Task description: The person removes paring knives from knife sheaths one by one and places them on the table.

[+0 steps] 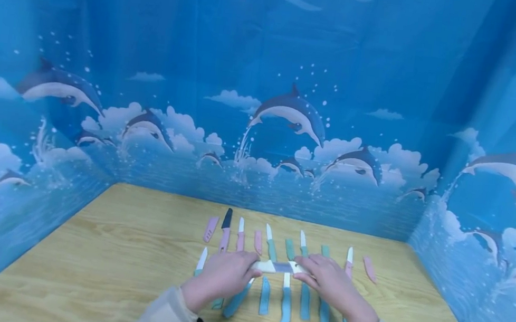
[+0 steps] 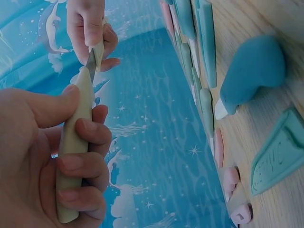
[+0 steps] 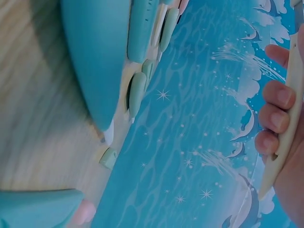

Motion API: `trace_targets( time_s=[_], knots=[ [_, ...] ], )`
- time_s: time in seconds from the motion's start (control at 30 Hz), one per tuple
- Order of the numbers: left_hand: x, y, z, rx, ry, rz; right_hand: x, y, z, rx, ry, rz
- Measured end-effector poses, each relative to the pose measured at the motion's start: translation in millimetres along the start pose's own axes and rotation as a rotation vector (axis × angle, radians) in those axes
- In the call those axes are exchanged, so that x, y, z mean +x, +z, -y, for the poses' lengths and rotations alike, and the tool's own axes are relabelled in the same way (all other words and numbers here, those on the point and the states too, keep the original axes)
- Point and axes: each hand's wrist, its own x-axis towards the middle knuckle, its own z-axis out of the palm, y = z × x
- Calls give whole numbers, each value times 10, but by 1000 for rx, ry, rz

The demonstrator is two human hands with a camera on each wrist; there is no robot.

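Above the table, my left hand [image 1: 225, 275] grips the cream handle [image 2: 76, 137] of a small knife, fingers curled around it. My right hand [image 1: 335, 288] holds a cream blade cover [image 3: 290, 114] in line with the knife. Between the hands a stretch of bare blade [image 1: 282, 267] shows, its far end at the cover. How far the tip sits inside is hidden. Beneath the hands lie knives and covers, among them a blue knife handle [image 1: 286, 307], a blue cover [image 1: 264, 295] and a green-handled knife [image 1: 272, 248].
Along the back of the wooden table [image 1: 84, 258] lie a dark-bladed pink knife [image 1: 225, 231], a pink cover [image 1: 210, 229], a smaller pink knife [image 1: 241, 236] and, at right, another pink cover [image 1: 369, 269]. A blue dolphin-print curtain [image 1: 189, 94] encloses the table's back and sides.
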Motion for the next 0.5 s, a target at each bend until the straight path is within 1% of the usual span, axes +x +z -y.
trace_targets(
  time_s=[0.33, 0.5],
  knots=[
    [-17, -40, -3, -7, -7, 2, 10, -29, 25, 9, 17, 31],
    [-24, -29, 7, -15, -10, -2, 5, -29, 7, 11, 11, 26]
  ],
)
